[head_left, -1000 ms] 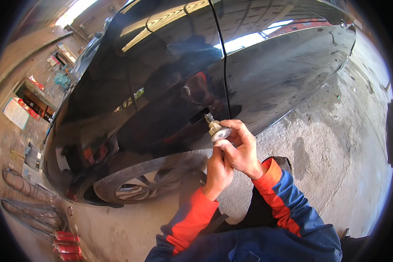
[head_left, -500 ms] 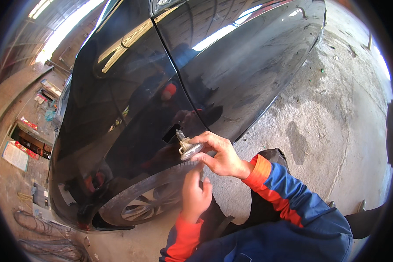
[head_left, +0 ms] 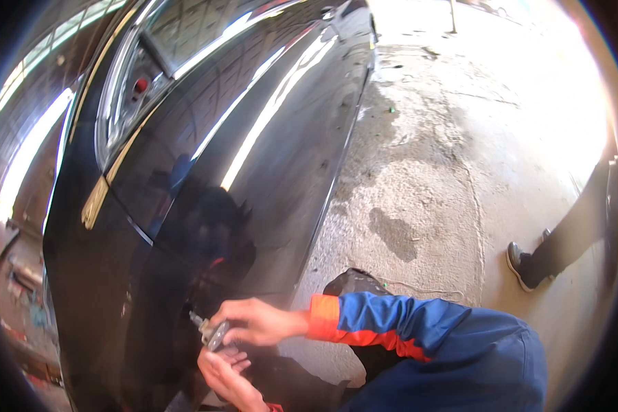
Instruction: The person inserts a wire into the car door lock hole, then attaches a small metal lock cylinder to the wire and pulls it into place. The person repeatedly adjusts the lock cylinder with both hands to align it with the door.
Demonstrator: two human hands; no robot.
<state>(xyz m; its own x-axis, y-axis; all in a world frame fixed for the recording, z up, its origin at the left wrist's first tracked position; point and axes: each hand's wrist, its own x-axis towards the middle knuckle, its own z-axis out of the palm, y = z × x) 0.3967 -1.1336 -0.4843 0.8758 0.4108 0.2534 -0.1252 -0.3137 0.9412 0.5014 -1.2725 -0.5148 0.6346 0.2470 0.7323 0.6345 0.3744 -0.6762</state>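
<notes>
My right hand (head_left: pixel 259 323) pinches a small side lamp (head_left: pixel 218 337) with an oval clear lens between thumb and fingers. A narrow fitting on the lamp's far end points at the black car's side panel (head_left: pixel 96 275). Whether that tip touches the panel, I cannot tell. Just below the lamp is my left hand (head_left: pixel 228 379), palm turned up, its fingers loosely bent and apart, holding nothing visible. The fingertips come close to the lens; contact is unclear. The panel's cut-out is lost in dark reflections.
Along the car door (head_left: pixel 275 137) runs a rough concrete floor (head_left: pixel 426 199) with a dark stain. At the right stands another person's leg (head_left: pixel 570 233) with a dark shoe (head_left: pixel 518 266). Blurred workshop clutter (head_left: pixel 31 295) lies at the far left.
My view has swung toward the door and the floor at right, so the wheel has left the picture. The left hand has come up under the lamp, its palm turned upward. The right hand keeps its pinch.
</notes>
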